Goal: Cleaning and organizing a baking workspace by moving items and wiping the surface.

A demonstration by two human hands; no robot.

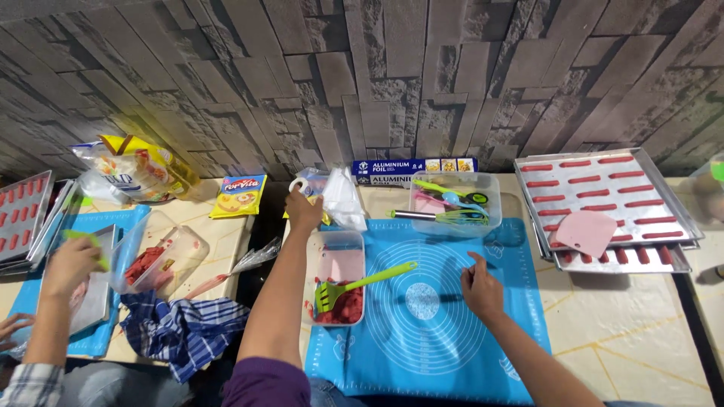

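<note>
Here the left hand [303, 209] grips a crumpled white plastic bag [343, 197].

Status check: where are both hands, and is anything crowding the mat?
Left hand gripping white plastic bag behind the mat. Right hand resting on blue silicone mat, holding nothing. Clear tub with green spatula sits on mat's left edge.

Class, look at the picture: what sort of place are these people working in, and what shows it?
Probably a home baking corner: a blue baking mat, metal trays lined with red dough strips, and a tub of utensils on a tabletop.
</note>
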